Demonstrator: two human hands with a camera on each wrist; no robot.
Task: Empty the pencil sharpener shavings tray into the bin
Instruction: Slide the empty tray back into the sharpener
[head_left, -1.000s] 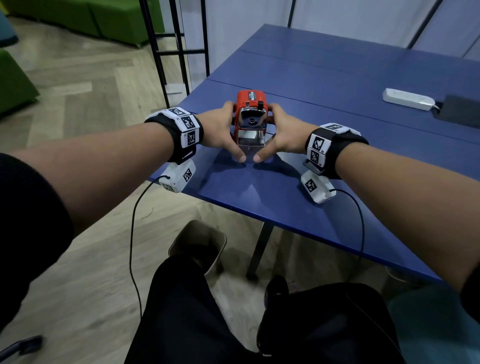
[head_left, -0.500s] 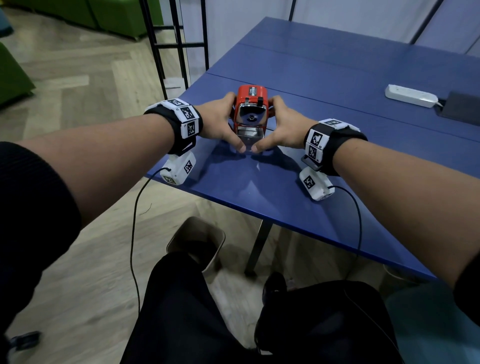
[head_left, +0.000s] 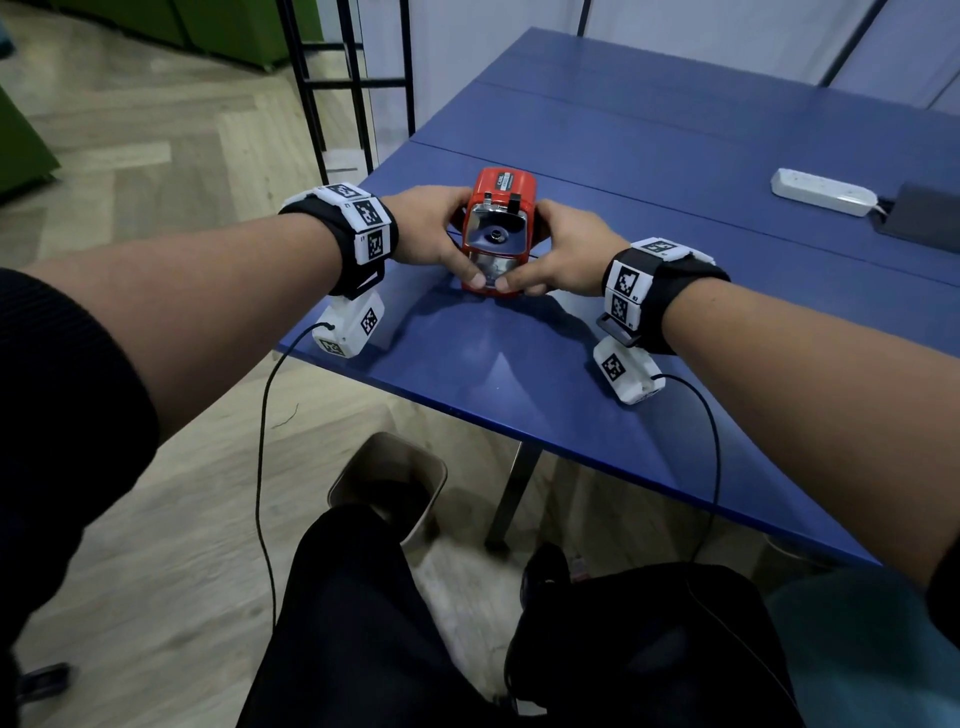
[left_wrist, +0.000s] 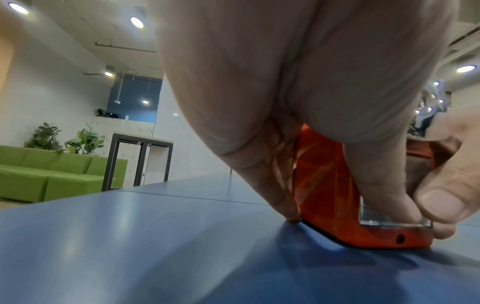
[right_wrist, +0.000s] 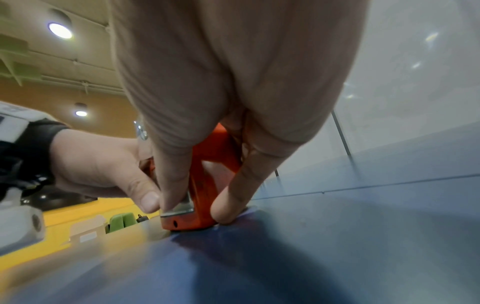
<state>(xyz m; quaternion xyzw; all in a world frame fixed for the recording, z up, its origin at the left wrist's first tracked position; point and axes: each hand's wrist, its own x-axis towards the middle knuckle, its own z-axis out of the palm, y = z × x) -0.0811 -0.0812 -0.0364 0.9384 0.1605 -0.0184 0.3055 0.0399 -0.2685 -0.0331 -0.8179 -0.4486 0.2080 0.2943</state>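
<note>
Head: red sharpener (head_left: 500, 228) on blue tabletop (head_left: 649, 171), left hand (head_left: 431, 234) and right hand (head_left: 566, 254) clasping its sides; bin (head_left: 389, 483) on floor below. Left wrist: thumb on clear tray (left_wrist: 389, 221). Right wrist: fingers (right_wrist: 233, 195) curled round sharpener base.

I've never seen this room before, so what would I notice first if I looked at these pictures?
Probably the bright red pencil sharpener near the corner of the blue table, because it stands out against everything else. The left hand and right hand grip it from both sides, with the thumbs meeting on the clear shavings tray at its front. Below the table edge, a bin waits on the wooden floor.
</note>
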